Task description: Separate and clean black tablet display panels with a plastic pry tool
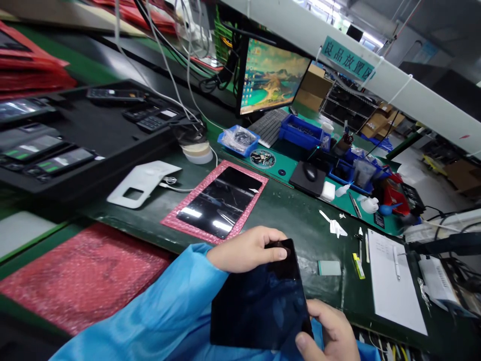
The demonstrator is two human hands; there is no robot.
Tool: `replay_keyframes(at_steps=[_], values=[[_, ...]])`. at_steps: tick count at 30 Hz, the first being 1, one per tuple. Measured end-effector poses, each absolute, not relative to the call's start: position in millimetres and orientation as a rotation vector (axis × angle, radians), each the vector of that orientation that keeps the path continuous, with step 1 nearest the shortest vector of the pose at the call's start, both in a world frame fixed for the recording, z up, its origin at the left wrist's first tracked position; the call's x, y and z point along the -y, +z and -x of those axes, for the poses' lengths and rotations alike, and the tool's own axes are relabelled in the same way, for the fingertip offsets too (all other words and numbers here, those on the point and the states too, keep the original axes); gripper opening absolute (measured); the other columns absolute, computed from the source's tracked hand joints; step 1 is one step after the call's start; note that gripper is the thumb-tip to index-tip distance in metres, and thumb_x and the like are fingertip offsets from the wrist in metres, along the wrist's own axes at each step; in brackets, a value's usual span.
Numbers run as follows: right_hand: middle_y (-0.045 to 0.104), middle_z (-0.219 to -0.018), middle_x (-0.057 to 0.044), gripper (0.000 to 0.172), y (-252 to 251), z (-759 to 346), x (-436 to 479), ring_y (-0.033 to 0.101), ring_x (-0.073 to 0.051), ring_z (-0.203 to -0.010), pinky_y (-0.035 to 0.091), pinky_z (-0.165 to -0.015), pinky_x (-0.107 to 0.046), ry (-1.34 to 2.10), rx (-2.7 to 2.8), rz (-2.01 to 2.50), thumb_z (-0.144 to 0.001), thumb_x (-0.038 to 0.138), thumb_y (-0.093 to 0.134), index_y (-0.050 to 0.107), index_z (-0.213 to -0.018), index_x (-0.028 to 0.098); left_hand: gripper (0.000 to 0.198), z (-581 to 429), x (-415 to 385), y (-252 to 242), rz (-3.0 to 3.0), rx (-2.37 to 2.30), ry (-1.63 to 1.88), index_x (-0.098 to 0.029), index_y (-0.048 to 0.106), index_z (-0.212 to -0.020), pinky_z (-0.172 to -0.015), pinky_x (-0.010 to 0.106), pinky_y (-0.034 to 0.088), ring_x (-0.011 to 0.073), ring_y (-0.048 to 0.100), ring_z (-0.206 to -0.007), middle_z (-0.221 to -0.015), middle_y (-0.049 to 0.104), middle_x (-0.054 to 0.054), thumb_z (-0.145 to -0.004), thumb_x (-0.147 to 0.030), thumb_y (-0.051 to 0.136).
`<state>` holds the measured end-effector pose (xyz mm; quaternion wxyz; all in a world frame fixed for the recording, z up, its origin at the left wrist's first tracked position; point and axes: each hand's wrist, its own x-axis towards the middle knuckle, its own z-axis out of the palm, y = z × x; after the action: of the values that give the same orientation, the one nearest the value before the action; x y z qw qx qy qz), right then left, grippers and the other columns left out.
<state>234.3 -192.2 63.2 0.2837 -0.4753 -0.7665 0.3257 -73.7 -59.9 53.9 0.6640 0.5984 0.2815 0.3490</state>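
A black tablet [259,306] with a dark, glossy screen is held tilted above my lap. My left hand [250,250] grips its top edge, thumb across the front and fingers behind. At the lower right edge, my right hand [328,333] pinches the tablet between thumb and fingers. Beyond my left hand, a dark glass screen panel [220,200] lies on a pink bubble-wrap sheet [259,179] on the bench. The fingers behind the tablet are partly hidden.
On the left stand a black tray [108,123] of handheld devices and a red bubble-wrap bag [90,276]. A white stand [143,183] lies near the panel. To the right are a paper sheet [391,291], a pen [396,263] and a glue tube [358,266]. A monitor [276,75] stands behind.
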Motion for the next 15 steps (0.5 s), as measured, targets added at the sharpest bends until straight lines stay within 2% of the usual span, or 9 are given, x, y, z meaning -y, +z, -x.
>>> replay_keyframes(at_steps=[5, 10, 15], values=[[0.096, -0.093, -0.002, 0.03, 53.9, -236.6, 197.9, 0.095, -0.044, -0.09, 0.082, -0.083, -0.05, 0.939, 1.966, 1.394, -0.093, 0.057, 0.094, 0.097, -0.12, 0.047, 0.056, 72.7, 61.7, 55.6, -1.367, -0.649, 0.772, -0.019, 0.091, -0.109, -0.093, 0.036, 0.061, 0.0276, 0.079, -0.097, -0.102, 0.091, 0.005, -0.102, -0.075, 0.091], [0.094, -0.088, -0.002, 0.034, 55.0, -237.1, 197.2, 0.092, -0.041, -0.078, 0.079, -0.074, -0.048, 1.011, 1.952, 1.304, -0.096, 0.063, 0.089, 0.097, -0.126, 0.049, 0.056, 73.0, 63.2, 60.3, -1.375, -0.632, 0.755, -0.019, 0.091, -0.11, -0.091, 0.035, 0.061, 0.0265, 0.079, -0.094, -0.1, 0.09, 0.004, -0.104, -0.074, 0.09], [0.091, -0.086, -0.005, 0.041, 52.3, -240.2, 194.1, 0.088, -0.039, -0.076, 0.076, -0.075, -0.047, 0.962, 2.09, 1.198, -0.103, 0.071, 0.082, 0.094, -0.134, 0.047, 0.062, 73.9, 64.2, 62.2, -1.386, -0.603, 0.768, -0.018, 0.091, -0.104, -0.095, 0.035, 0.06, 0.0248, 0.075, -0.093, -0.095, 0.086, 0.003, -0.1, -0.08, 0.092]])
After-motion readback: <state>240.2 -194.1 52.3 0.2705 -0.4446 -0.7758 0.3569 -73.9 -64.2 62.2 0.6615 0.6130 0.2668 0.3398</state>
